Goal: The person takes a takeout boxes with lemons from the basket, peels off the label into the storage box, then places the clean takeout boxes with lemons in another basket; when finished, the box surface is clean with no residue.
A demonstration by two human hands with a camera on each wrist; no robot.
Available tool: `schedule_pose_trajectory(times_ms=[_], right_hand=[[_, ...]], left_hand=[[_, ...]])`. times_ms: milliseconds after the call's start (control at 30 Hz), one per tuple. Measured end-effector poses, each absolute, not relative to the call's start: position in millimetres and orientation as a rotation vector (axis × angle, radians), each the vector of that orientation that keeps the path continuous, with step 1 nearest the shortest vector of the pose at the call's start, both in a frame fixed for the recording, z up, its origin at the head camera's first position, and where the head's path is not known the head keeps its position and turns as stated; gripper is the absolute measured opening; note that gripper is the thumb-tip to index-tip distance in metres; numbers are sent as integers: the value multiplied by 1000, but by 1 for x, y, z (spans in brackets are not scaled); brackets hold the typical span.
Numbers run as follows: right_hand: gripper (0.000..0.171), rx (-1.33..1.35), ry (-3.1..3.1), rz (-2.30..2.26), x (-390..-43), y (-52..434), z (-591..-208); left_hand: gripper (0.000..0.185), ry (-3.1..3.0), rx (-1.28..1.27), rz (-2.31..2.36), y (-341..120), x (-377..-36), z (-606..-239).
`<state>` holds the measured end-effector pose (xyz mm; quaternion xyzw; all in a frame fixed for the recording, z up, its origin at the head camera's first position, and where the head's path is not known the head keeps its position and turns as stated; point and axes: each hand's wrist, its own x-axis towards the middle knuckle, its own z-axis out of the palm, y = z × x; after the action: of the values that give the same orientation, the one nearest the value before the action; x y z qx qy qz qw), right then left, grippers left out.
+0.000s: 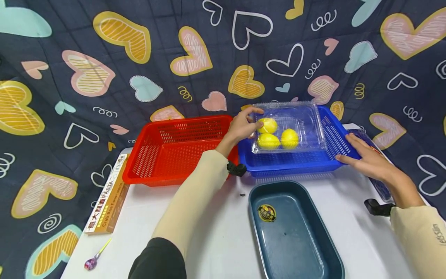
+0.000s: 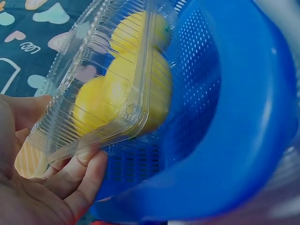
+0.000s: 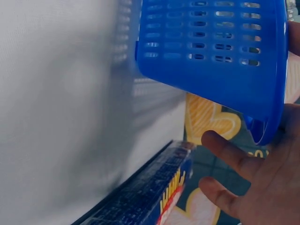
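Observation:
My left hand pinches the left end of a clear plastic clamshell box, thumb on one side and fingers on the other. Three lemons are bunched inside it, toward that hand. The box overlaps the blue basket from above and slants in the left wrist view. At the basket's right end is my right hand, its thumb by the rim. Its fingers are spread and fairly straight outside the basket wall, holding nothing.
A red basket stands left of the blue one. In front lies a dark teal tray with a round sticker. A pasta box and a lollipop lie at left. A dark blue package is at right, beside the patterned cloth.

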<state>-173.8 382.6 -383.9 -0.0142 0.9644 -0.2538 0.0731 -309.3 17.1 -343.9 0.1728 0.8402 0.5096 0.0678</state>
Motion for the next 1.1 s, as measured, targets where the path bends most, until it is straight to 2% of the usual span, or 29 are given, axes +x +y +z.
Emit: schedule_pose_trajectory(times_ms=[433, 1100], right_hand=[[97, -29, 2881, -775, -174, 381, -384], [97, -3, 2866, -760, -173, 383, -386]], left_hand=[[37, 2573, 465, 1443, 37, -320, -356], [36, 2587, 360, 1415, 52, -316, -363]])
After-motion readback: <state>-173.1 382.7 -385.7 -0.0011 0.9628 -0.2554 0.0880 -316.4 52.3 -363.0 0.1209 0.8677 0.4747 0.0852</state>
